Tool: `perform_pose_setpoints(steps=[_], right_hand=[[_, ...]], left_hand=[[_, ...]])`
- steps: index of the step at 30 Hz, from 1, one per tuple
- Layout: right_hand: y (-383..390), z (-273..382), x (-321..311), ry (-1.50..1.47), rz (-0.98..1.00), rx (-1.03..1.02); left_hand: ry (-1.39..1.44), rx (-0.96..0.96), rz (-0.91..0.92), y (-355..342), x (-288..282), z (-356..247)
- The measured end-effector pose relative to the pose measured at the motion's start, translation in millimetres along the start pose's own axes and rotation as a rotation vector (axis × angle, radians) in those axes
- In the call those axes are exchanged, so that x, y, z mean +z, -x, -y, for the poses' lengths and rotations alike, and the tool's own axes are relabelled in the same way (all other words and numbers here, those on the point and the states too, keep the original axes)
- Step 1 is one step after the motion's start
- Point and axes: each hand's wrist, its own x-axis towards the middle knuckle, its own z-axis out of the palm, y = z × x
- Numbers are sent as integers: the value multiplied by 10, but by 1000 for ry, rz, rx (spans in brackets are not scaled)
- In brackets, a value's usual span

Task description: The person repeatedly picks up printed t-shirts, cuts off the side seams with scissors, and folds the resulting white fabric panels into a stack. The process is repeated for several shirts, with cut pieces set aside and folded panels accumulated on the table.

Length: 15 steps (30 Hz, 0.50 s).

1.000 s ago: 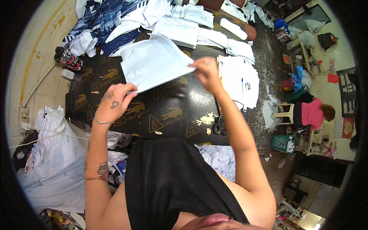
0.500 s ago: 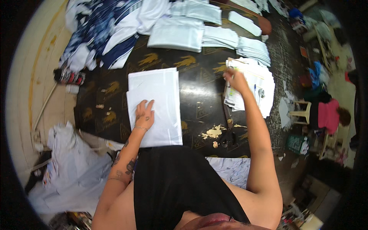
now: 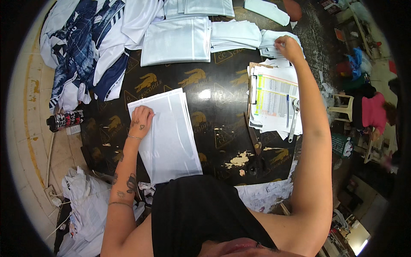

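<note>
On white sheet stack (image 3: 169,137), left hand (image 3: 141,120) flat, right hand (image 3: 289,45) pinching papers (image 3: 269,43)

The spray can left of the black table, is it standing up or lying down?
Lying down. The spray can rests on its side on the tiled floor, its length running left to right beside the table edge.

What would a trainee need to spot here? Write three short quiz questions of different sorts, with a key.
1. True or false: the left hand lies flat on the white sheet stack.
2. The right hand touches: A) the spray can B) the small pile of white pieces C) the scissors
3. Fill in: a blue pen lies on the ___.

Key: 1 true; 2 B; 3 clipboard with papers.
</note>
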Motion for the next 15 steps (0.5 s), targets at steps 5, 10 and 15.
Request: perform_pose_setpoints(steps=[5,10,15], right_hand=[[-35,-70,41,-37,-6,-32],[-58,18,-155,143,-307,-226],[779,1176,-562,83,101,-222]], left_hand=[[-20,-5,189,-55,-107,-53],[-96,-14,211,-159,-175,-12],[-82,-138,-36,-150,-207,-604]])
